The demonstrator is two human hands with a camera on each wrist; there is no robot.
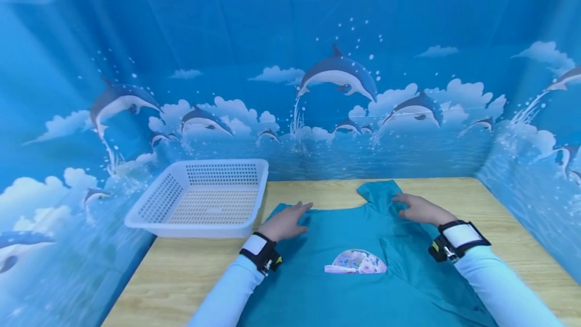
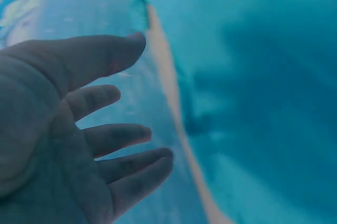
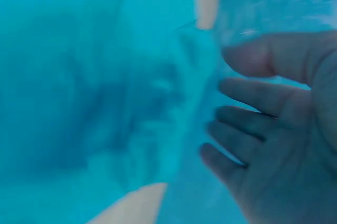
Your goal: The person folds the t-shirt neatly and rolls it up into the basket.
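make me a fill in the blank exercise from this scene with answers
In the head view, the teal shirt lies to the ____ of the white basket.
The blue backdrop shows leaping ____.
Of the left hand and right hand, the one nearer the basket is the ____.

Missing: right; dolphins; left.

Behind the work area and along both sides, you have a blue printed sheet backdrop (faint vertical creases show in its upper part). On it you can note leaping grey-blue dolphins with pale bellies, puffy white clouds and rippled water below. You have a white rectangular plastic basket standing upright at the far left of a light wood-grain tabletop. Its walls and floor are perforated; you can see wood tone through the floor openings. Your wrist views show the backdrop blurred, beside pale tabletop strips.
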